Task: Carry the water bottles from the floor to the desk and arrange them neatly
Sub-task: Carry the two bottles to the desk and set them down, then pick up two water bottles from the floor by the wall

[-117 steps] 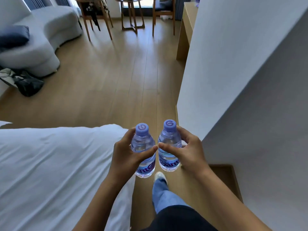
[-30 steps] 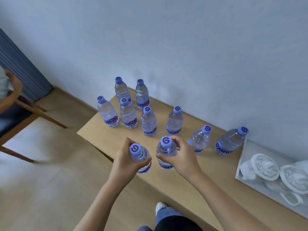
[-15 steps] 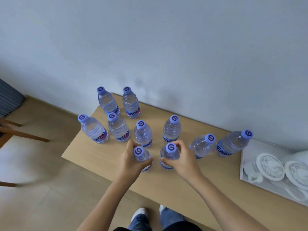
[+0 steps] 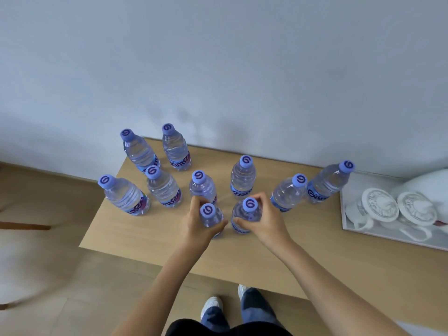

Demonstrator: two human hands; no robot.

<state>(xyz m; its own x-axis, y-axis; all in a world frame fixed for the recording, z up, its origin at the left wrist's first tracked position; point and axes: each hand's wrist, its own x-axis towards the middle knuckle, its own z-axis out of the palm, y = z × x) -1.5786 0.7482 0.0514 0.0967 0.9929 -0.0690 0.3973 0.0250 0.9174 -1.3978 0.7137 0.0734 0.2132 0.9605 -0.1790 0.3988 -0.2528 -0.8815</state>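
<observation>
Head view: left hand (image 4: 194, 224) gripping one water bottle (image 4: 211, 217), right hand (image 4: 265, 220) gripping second bottle (image 4: 246, 215), both upright on desk (image 4: 145, 234). Eight more bottles (image 4: 242, 179) standing beyond, clear liquid inside. Tray (image 4: 345, 223) of white cups at desk's right.

Both bare forearms are extended forward and converge above the near edge of the desk (image 4: 145, 238). The left hand (image 4: 196, 224) is curled around a bottle (image 4: 210, 218), thumb across its front. The right hand (image 4: 266, 221) is wrapped around a second bottle (image 4: 246, 214), fingers arched behind its cap.
</observation>
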